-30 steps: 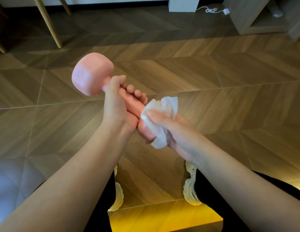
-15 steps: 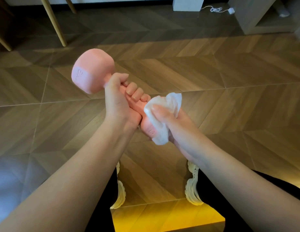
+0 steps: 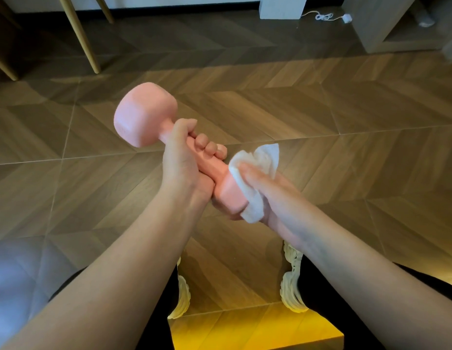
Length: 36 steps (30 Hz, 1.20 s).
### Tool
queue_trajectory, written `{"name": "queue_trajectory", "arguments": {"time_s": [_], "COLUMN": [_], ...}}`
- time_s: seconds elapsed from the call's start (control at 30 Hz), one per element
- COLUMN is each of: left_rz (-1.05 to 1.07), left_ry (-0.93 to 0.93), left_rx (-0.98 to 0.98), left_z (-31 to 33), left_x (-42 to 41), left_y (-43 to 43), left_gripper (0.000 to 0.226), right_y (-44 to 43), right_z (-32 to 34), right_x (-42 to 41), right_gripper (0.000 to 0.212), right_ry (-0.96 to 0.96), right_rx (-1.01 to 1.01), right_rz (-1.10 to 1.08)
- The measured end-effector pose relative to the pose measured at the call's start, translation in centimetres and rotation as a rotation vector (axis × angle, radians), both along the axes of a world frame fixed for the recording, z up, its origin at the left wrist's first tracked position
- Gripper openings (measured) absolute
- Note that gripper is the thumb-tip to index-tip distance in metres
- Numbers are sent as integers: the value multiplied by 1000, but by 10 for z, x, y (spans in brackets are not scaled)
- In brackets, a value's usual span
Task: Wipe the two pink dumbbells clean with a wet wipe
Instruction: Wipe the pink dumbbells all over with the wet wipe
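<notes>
One pink dumbbell [image 3: 144, 114] is held in the air above the floor, tilted with one head up at the left. My left hand [image 3: 184, 162] grips its handle, fingers curled round it. My right hand [image 3: 262, 190] wraps a white wet wipe [image 3: 262, 157] round the lower head of the dumbbell, which it largely covers. A second pink dumbbell is not in view.
Wooden herringbone floor [image 3: 321, 117] lies all around. Thin wooden furniture legs [image 3: 81, 36] stand at the far left, a white block [image 3: 283, 6] and a white cable [image 3: 323, 16] at the far middle, a wooden cabinet [image 3: 386, 29] at the far right. My pale shoes [image 3: 293, 286] are below.
The dumbbell has turned a little in my left hand and its upper head faces more away. The wipe has shifted along the lower head, leaving more pink showing beside my right thumb.
</notes>
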<state>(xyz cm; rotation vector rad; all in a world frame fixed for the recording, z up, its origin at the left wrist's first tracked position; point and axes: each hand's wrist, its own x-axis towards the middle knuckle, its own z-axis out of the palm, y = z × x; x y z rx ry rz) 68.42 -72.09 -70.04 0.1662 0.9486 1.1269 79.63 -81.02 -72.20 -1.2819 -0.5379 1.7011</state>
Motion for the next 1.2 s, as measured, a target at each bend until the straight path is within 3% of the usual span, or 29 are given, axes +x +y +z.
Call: {"name": "queue_trajectory", "arguments": {"time_s": [0.1,0.3,0.5,0.6,0.83,1.03,1.2], "left_rz": [-33,-42,-62,-66,-71,-236,-268], "left_ry": [18,-6,41,35,-23,31,-20], "left_rx": [9,8,40,37,35,178,192], "left_z": [0,1,1,1,2,3,2], "left_x": [0,-5,-2,0,-9,-8,-7], "left_y": [-1,2,3,4,6,5,9], "left_gripper": [29,31,33,33,32,36,34], "right_y": [5,2,1,3,1,7,3], "right_z": [-1,-1,-8,-8,-1,2,3], "right_x": [-4,7,-5,-8,7,0,10], "right_gripper": [58,67,64,74,62,75,61], "right_ry": [-43,215,-43,-135,312,364,459], "right_rx": [-48,-77,24,-15,-79,-156,-59], "right_rz": [5,79,73,23,64,169,114]}}
